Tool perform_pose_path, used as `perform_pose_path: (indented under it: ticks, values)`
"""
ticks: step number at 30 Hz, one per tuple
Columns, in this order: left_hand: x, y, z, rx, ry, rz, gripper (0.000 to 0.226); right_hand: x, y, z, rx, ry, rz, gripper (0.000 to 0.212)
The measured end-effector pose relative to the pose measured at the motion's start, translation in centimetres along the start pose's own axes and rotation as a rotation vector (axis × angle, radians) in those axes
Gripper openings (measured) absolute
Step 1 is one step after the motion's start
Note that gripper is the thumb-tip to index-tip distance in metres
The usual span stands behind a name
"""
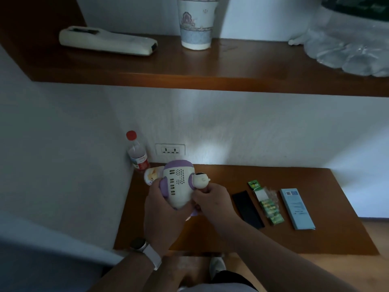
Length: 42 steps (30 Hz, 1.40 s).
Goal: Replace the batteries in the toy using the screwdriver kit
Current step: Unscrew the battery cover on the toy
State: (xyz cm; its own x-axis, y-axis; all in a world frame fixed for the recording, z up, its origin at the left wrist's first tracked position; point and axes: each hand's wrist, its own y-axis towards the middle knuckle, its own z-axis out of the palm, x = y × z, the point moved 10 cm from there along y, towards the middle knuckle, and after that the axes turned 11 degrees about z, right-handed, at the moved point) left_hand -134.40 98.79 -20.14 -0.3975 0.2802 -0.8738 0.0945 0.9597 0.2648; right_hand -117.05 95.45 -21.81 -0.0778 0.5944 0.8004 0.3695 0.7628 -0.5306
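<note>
— Left grip (163,209) and right grip (212,199), what have they got?
— Both wrap the toy (179,184); I see it above the bench's (341,232) left end: white shell, purple trim, slots and holes facing me.
— Room?
— Wall (63,165) close left, bottle (137,154) behind, case (248,209) near right.

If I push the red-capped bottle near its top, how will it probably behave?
The bottle stands upright, tall and narrow, so it may tip easily. Its round body would likely roll once down. Clear plastic probably dents rather than breaks.
</note>
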Motion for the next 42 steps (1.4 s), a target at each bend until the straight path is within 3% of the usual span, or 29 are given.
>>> perform_pose_path:
  ticks: [7, 12, 22, 30, 42]
  values:
    - [-0.3, 0.0, 2.3, 0.011, -0.008, -0.028, 0.101, -1.1, 1.3, -1.7, 0.028, 0.007, 0.003, 0.010]
    - [0.1, 0.0, 5.3, -0.006, -0.124, -0.132, 0.082, -2.5, 3.1, -5.1, 0.039, -0.067, 0.005, 0.010]
    - [3.2, -1.3, 8.7, -0.054, -0.205, -0.413, 0.079, -12.2, 11.1, -14.0, -0.022, -0.502, 0.005, 0.010]
    - [3.6, -2.9, 9.0, -0.079, -0.185, -0.467, 0.081, -16.7, 14.9, -14.2, 0.046, -0.757, -0.017, 0.013]
    - [3.4, -2.8, 9.6, -0.083, -0.177, -0.452, 0.078, -16.5, 15.5, -14.6, 0.030, -0.674, 0.000, 0.012]
